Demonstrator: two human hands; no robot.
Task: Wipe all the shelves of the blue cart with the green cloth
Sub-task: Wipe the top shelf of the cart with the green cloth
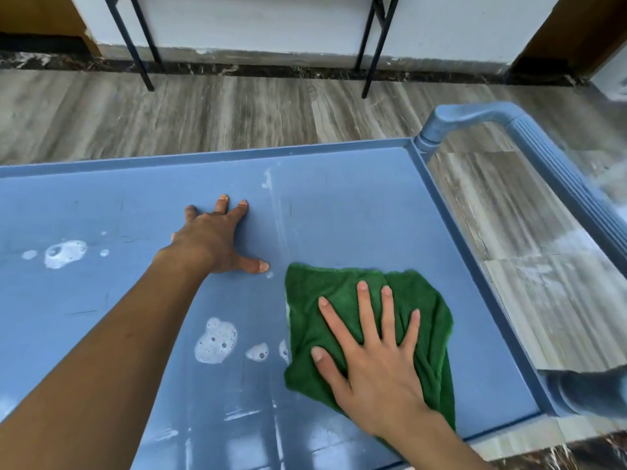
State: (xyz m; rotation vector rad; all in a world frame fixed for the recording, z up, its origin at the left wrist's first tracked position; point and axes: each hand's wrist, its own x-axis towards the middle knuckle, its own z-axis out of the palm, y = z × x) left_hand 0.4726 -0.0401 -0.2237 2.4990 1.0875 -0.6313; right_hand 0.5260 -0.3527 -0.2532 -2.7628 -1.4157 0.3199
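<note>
Smooth, faintly glossy plastic on the top shelf of the blue cart (339,198), scuffed, flecked with white bubbly foam (215,340). Matt, nappy green cloth (431,300). Ribbed plastic handle (556,164). Wood-grain floor (237,113), slightly shiny.

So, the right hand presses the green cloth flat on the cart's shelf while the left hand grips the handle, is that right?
Not quite: the head view shows the left hand resting flat on the shelf, fingers spread, away from the handle. The right hand does press the green cloth flat on that shelf.
</note>
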